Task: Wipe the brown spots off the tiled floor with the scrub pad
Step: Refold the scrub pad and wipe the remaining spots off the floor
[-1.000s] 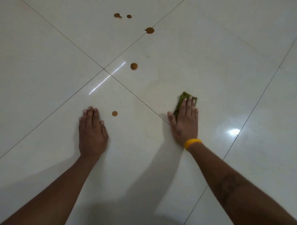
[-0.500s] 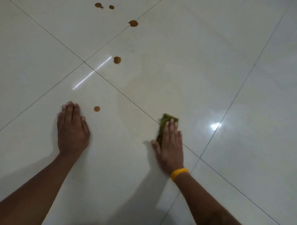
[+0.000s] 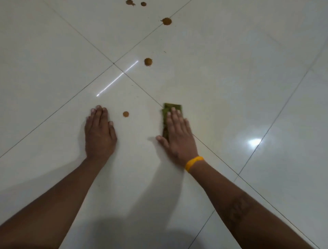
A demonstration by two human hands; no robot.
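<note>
My right hand [image 3: 178, 136] lies flat on a green scrub pad [image 3: 171, 108], pressing it to the glossy white tiled floor [image 3: 53, 62]; only the pad's far end and left edge show past the fingers. My left hand [image 3: 99, 133] rests palm down on the floor, holding nothing. A small brown spot [image 3: 125, 114] lies between the two hands, closer to the left fingertips. Further away are a second brown spot [image 3: 148, 61], a larger brown spot [image 3: 167, 21], and two brown spots [image 3: 130, 2] at the top edge.
Dark grout lines [image 3: 113, 63] cross just beyond my hands. A yellow band [image 3: 193, 163] circles my right wrist. A faint tan smear [image 3: 209, 110] shows right of the pad. Light glare [image 3: 254, 142] reflects at the right.
My right hand has slid the pad back and forth over the tile and now rests nearer the small spot. The left hand stays planted. The camera view shifted.
</note>
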